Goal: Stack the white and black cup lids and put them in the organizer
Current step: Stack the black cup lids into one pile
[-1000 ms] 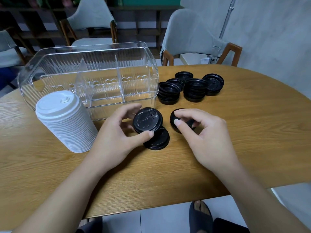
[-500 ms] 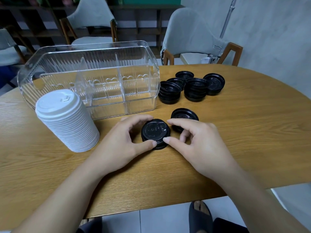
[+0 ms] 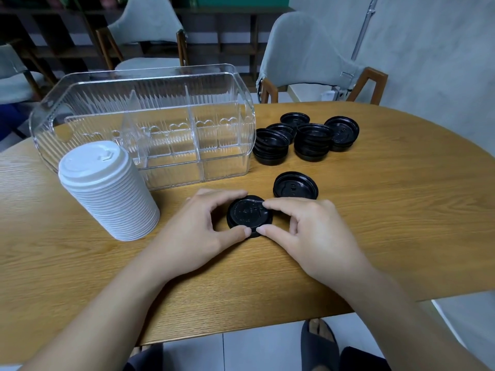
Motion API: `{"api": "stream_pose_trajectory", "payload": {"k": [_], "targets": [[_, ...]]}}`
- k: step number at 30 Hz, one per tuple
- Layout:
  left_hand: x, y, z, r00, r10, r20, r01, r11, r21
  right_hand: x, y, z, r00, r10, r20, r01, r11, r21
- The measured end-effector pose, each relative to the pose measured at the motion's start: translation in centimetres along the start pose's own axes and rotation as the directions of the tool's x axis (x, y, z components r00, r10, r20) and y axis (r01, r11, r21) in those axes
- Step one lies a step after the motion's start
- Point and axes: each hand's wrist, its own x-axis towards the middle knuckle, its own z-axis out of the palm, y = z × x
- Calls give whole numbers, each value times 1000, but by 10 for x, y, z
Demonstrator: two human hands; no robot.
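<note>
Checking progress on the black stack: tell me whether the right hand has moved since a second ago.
Yes. The right hand has shifted left, off the single black lid near the organizer, onto the lids it now pinches with the left hand.

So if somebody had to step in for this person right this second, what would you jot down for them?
Left hand and right hand: both pinch the small black lid stack on the wooden table, thumbs at its near edge, fingers at its far edge.
White lid stack: built, standing in front of the clear organizer.
Single black lid: lies upside down just beyond the hands.
More black lids: short stacks and singles right of the organizer.
Done: white lids stacked; black stacking begun.
Left: gather all black lids into one stack, then put both stacks in the organizer, which holds no lids yet.
</note>
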Motion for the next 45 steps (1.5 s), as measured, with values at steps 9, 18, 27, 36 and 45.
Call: {"api": "stream_pose_trajectory", "payload": {"k": [9,18,27,36,45], "targets": [[-1,0,1,1000,-7,24,6,999,36,-2,3,-2,999,15,-41,-13,999,50],[-1,7,6,1000,-2,-13,4,996,95,6,33,-18,990,61,-129,-83,981,-176],[-1,6,10,999,39,-16,-36,985,169,8,34,-7,987,-29,-158,-19,956,-291],[-1,3,9,999,41,2,-41,984,173,10,31,-10,980,96,-176,-120,984,-133],[-1,5,10,999,50,-10,-48,986,162,8,23,-20,933,118,-340,-62,983,173]]}}
